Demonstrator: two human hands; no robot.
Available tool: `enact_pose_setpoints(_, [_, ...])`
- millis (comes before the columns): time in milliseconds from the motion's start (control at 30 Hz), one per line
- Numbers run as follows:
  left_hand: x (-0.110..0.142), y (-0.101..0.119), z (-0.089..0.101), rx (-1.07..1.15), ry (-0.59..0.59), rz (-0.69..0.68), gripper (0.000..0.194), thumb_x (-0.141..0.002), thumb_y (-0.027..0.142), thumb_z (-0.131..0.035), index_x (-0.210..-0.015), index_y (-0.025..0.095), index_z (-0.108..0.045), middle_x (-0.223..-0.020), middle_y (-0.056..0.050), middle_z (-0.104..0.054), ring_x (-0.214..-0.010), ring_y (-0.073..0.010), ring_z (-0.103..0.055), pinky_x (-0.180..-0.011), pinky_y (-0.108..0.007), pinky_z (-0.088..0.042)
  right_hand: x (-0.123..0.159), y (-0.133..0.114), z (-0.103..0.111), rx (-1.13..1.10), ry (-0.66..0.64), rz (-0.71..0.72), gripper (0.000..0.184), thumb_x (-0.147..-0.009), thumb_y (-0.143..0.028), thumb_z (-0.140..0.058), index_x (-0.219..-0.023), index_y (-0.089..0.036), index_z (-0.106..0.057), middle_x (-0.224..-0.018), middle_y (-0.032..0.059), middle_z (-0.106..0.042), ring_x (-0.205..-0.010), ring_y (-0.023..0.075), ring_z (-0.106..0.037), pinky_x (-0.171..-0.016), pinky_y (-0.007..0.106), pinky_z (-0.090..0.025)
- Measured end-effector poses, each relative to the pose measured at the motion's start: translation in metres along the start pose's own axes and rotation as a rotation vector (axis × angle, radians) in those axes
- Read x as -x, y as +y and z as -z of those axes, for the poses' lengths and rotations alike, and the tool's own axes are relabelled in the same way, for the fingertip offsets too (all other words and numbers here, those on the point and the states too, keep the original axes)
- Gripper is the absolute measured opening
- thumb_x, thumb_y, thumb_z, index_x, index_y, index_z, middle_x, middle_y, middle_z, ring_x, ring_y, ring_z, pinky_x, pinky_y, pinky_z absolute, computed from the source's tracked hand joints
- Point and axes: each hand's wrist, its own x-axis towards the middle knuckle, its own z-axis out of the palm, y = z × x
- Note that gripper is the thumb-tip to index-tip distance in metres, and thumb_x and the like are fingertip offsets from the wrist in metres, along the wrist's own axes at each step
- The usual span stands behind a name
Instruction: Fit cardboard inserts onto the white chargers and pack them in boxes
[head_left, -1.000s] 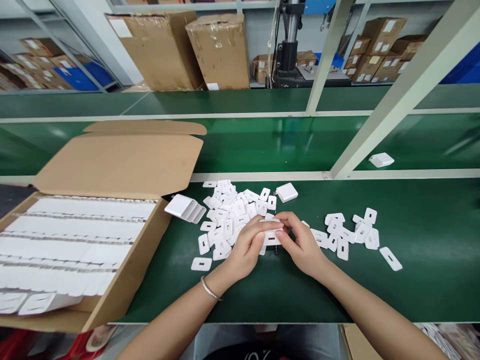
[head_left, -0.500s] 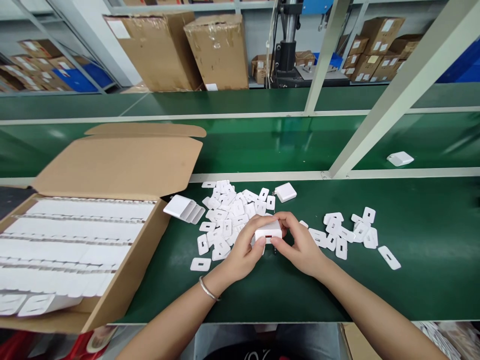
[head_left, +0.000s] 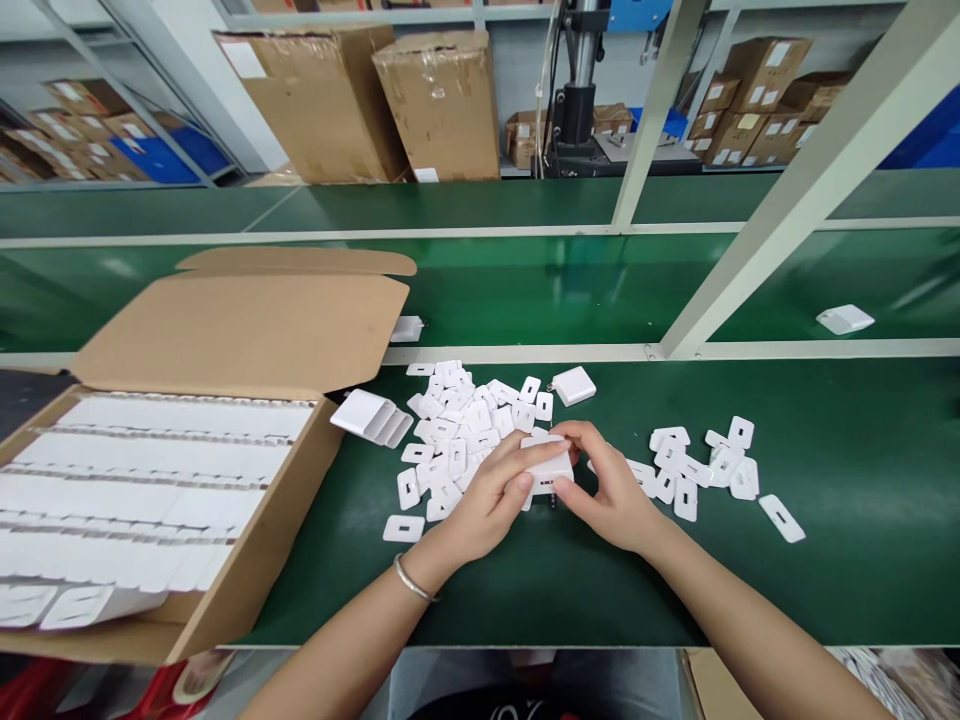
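Observation:
Both hands hold a white charger above the near tabletop, its slotted end facing me. My left hand grips its left side, with fingers across the top. My right hand pinches the right edge between thumb and fingers. Just behind and left of my hands lies a heap of small white slotted plates. Another white charger rests at the back of that heap. Several more slotted plates are scattered to the right of my right hand.
An open cardboard carton packed with white sleeves stands at left; loose white sleeves lean near its corner. Behind a pale rail runs a green belt carrying a charger and another by the carton flap. A slanted post rises at right.
The held charger has shifted slightly right and tilted, and the red in its slot no longer shows. On the belt, one charger has moved right and another has emerged from behind the carton flap.

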Motion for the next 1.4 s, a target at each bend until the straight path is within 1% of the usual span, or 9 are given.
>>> enact_pose_setpoints(233, [0.002, -0.001, 0.000, -0.027, 0.038, -0.035, 0.043, -0.112, 0.045, -0.038, -0.143, 0.032, -0.066, -0.121, -0.009, -0.068, -0.104, -0.0237, -0.059, -0.095, -0.041, -0.052, 0.002, 0.001, -0.003, 0.083, 0.027, 0.042, 0.029, -0.105, -0.049, -0.054, -0.121, -0.025, -0.056, -0.105, 0.0064, -0.068, -0.083, 0.0207, -0.061, -0.075, 0.036, -0.053])
enact_pose_setpoints(367, [0.003, 0.000, 0.004, 0.121, 0.001, 0.180, 0.058, -0.111, 0.051, -0.037, -0.167, 0.035, -0.030, -0.152, -0.010, -0.055, -0.138, -0.0279, -0.052, -0.118, -0.045, -0.042, -0.001, 0.006, -0.003, 0.193, 0.077, 0.116, 0.035, -0.106, -0.051, -0.053, -0.130, -0.025, -0.053, -0.111, 0.0087, -0.069, -0.089, 0.0237, -0.062, -0.079, 0.039, -0.055])
enact_pose_setpoints(467, [0.002, 0.001, 0.002, 0.259, 0.014, 0.272, 0.070, -0.110, 0.054, -0.039, -0.170, 0.034, -0.008, -0.160, -0.011, -0.046, -0.142, -0.0280, -0.052, -0.121, -0.046, -0.041, -0.003, 0.010, -0.002, 0.332, 0.056, 0.207, 0.042, -0.104, -0.045, -0.061, -0.140, -0.027, -0.049, -0.117, 0.0108, -0.067, -0.099, 0.0275, -0.062, -0.085, 0.044, -0.056])
enact_pose_setpoints(667, [-0.003, 0.002, -0.007, -0.034, 0.099, 0.431, 0.056, -0.096, 0.035, -0.068, -0.147, 0.028, -0.047, -0.141, -0.010, -0.063, -0.116, -0.0264, -0.067, -0.097, -0.040, -0.055, -0.003, 0.016, -0.009, 0.413, -0.028, 0.351, 0.047, -0.100, -0.027, -0.064, -0.144, -0.027, -0.046, -0.117, 0.0119, -0.063, -0.100, 0.0289, -0.062, -0.082, 0.045, -0.058])
enact_pose_setpoints(800, [-0.008, 0.003, -0.004, -0.085, 0.133, 0.453, 0.055, -0.094, 0.036, -0.069, -0.144, 0.027, -0.048, -0.104, -0.004, -0.071, -0.077, -0.0193, -0.066, -0.071, -0.034, -0.053, -0.002, 0.016, -0.005, 0.299, -0.012, 0.287, 0.075, -0.090, -0.036, -0.078, -0.152, -0.028, -0.036, -0.121, 0.0112, -0.063, -0.105, 0.0298, -0.063, -0.087, 0.047, -0.059])
enact_pose_setpoints(1000, [-0.005, 0.032, 0.022, -0.180, 0.382, 0.244, 0.045, -0.088, 0.020, -0.069, -0.128, 0.025, -0.050, -0.127, -0.008, -0.063, -0.099, -0.0201, -0.066, -0.082, -0.032, -0.054, -0.008, 0.022, 0.021, 0.413, 0.220, 0.283, 0.060, -0.094, -0.032, -0.069, -0.148, -0.024, -0.044, -0.116, 0.0109, -0.064, -0.097, 0.0268, -0.063, -0.088, 0.046, -0.056])
enact_pose_setpoints(1200, [0.082, 0.073, 0.083, -0.512, 0.681, 0.212, 0.046, -0.096, 0.031, -0.067, -0.138, 0.026, -0.048, -0.128, -0.010, -0.062, -0.114, -0.0245, -0.067, -0.098, -0.040, -0.056, -0.022, 0.033, 0.039, 0.543, 0.394, 0.131, 0.045, -0.094, -0.042, -0.063, -0.132, -0.019, -0.060, -0.106, 0.0115, -0.065, -0.089, 0.0278, -0.063, -0.086, 0.048, -0.054])
enact_pose_setpoints(1300, [0.146, 0.086, 0.118, -0.867, 0.983, 0.355, 0.049, -0.096, 0.039, -0.067, -0.140, 0.023, -0.053, -0.129, -0.011, -0.068, -0.122, -0.0285, -0.064, -0.107, -0.045, -0.050, -0.025, 0.037, 0.044, 0.611, 0.338, 0.066, 0.045, -0.091, -0.051, -0.058, -0.122, -0.020, -0.066, -0.105, 0.0134, -0.066, -0.092, 0.0322, -0.064, -0.080, 0.049, -0.054])
enact_pose_setpoints(1400, [0.197, 0.092, 0.151, -1.056, 1.090, 0.601, 0.053, -0.090, 0.049, -0.068, -0.134, 0.020, -0.059, -0.130, -0.013, -0.069, -0.118, -0.0314, -0.063, -0.103, -0.046, -0.052, -0.025, 0.039, 0.050, 0.648, 0.243, -0.031, 0.042, -0.089, -0.057, -0.054, -0.109, -0.022, -0.068, -0.101, 0.0155, -0.065, -0.085, 0.0353, -0.063, -0.070, 0.052, -0.053])
